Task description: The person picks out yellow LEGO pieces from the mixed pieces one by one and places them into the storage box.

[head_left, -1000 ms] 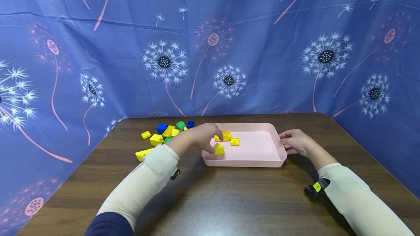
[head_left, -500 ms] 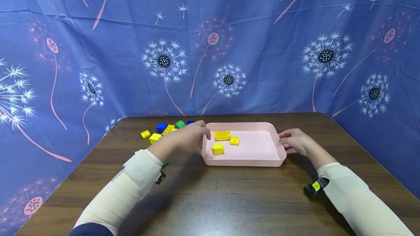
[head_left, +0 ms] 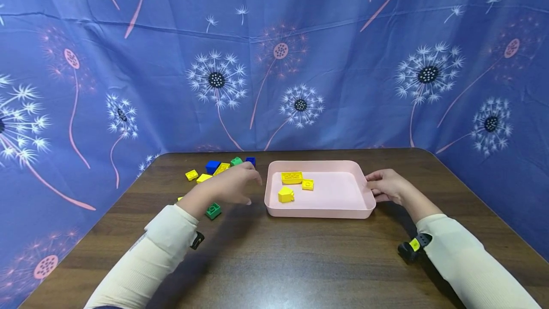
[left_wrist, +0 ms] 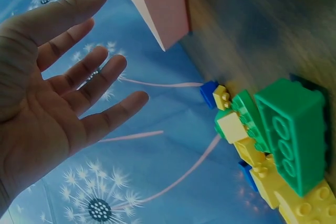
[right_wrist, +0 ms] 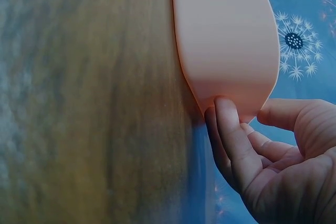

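Observation:
My left hand [head_left: 231, 186] hovers between the block pile and the pink tray [head_left: 330, 214], holding nothing. Its fingers are spread and loosely bent in the left wrist view. At the tray's right end, my right hand [head_left: 388, 186] holds the end wall; in the right wrist view the thumb [right_wrist: 283, 113] meets the rim and the other fingers press lower on the outside. Inside the tray, on its left side, lie a long yellow toy brick [head_left: 291, 178], a small square yellow brick [head_left: 307, 184] and a chunky yellow brick [head_left: 286, 194].
Left of the tray, loose toy bricks lie on the wooden table [head_left: 300, 261]: a blue brick [head_left: 212, 167], a yellow brick [head_left: 191, 175], a green brick [head_left: 213, 211] and several others, partly hidden by my left hand. A blue dandelion-print cloth [head_left: 343, 123] hangs behind.
My left hand has let go of the chunky yellow brick in the tray and drawn back leftward over the tray's rim toward the pile. The right hand and the tray stay in place.

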Demonstrator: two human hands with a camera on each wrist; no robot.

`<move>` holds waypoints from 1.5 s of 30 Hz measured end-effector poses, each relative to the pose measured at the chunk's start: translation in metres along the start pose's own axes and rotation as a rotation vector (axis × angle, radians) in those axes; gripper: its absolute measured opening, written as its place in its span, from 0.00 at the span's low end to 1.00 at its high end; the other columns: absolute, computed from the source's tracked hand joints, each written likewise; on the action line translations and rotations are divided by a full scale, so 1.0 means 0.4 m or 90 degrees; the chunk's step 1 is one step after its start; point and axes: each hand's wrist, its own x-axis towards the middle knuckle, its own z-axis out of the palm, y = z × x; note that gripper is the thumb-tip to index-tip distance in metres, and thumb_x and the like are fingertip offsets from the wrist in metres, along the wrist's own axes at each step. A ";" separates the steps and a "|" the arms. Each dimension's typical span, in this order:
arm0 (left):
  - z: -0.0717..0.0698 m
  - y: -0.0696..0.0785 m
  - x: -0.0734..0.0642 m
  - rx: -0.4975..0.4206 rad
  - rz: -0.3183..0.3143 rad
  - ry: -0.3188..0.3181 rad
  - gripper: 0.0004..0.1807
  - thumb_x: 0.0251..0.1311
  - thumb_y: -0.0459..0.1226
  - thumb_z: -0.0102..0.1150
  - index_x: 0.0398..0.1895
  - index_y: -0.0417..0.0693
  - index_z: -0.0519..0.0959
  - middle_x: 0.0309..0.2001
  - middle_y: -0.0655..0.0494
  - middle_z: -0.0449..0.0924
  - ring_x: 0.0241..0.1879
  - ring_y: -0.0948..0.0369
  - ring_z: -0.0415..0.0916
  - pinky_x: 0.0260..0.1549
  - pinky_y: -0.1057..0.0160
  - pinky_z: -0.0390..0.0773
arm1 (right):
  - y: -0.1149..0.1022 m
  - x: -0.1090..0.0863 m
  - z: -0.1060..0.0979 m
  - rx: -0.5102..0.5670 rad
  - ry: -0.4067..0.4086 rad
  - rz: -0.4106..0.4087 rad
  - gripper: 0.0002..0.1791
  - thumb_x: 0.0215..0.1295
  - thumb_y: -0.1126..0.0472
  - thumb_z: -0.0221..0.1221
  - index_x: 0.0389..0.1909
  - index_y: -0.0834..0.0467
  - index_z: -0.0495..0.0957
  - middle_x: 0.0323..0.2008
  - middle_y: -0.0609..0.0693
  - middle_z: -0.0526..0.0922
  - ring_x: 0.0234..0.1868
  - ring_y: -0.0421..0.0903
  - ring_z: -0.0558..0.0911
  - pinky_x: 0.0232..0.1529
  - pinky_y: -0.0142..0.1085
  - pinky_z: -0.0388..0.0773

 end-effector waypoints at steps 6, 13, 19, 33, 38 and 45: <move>0.006 -0.022 -0.017 -0.033 -0.013 -0.005 0.25 0.44 0.32 0.77 0.49 0.44 0.80 0.49 0.50 0.77 0.51 0.50 0.73 0.52 0.54 0.76 | -0.001 -0.003 -0.002 0.004 -0.001 -0.006 0.27 0.69 0.69 0.51 0.63 0.81 0.57 0.42 0.60 0.81 0.37 0.45 0.83 0.41 0.45 0.82; 0.012 -0.043 -0.038 -0.011 -0.023 0.018 0.24 0.43 0.32 0.77 0.47 0.44 0.81 0.47 0.51 0.76 0.46 0.54 0.74 0.47 0.55 0.77 | -0.002 -0.005 -0.006 0.013 -0.001 -0.014 0.27 0.69 0.69 0.52 0.62 0.81 0.58 0.39 0.57 0.81 0.35 0.43 0.83 0.39 0.44 0.83; 0.011 -0.078 -0.061 -0.027 -0.061 0.016 0.21 0.46 0.33 0.76 0.46 0.45 0.81 0.49 0.48 0.76 0.47 0.52 0.75 0.46 0.53 0.77 | 0.001 -0.003 -0.005 0.011 0.000 -0.007 0.28 0.68 0.69 0.52 0.63 0.81 0.57 0.39 0.57 0.81 0.36 0.44 0.83 0.40 0.44 0.83; -0.011 -0.195 -0.130 -0.021 -0.131 0.022 0.21 0.47 0.29 0.73 0.47 0.37 0.81 0.47 0.45 0.81 0.50 0.45 0.76 0.50 0.46 0.75 | -0.005 -0.004 -0.002 0.000 0.002 -0.008 0.28 0.69 0.68 0.52 0.63 0.81 0.58 0.43 0.62 0.80 0.38 0.45 0.83 0.41 0.45 0.82; -0.013 -0.237 -0.156 -0.037 -0.191 0.007 0.21 0.47 0.28 0.72 0.47 0.37 0.81 0.45 0.43 0.81 0.45 0.46 0.77 0.45 0.47 0.78 | -0.007 -0.008 -0.001 0.006 -0.001 -0.014 0.28 0.69 0.68 0.51 0.63 0.81 0.57 0.43 0.62 0.80 0.37 0.45 0.83 0.40 0.45 0.83; -0.006 -0.283 -0.190 -0.053 -0.256 -0.032 0.21 0.44 0.30 0.74 0.44 0.36 0.81 0.39 0.46 0.80 0.38 0.53 0.76 0.39 0.52 0.78 | 0.001 -0.004 0.001 0.000 0.000 -0.005 0.27 0.69 0.68 0.51 0.62 0.80 0.58 0.41 0.60 0.80 0.37 0.45 0.83 0.40 0.45 0.83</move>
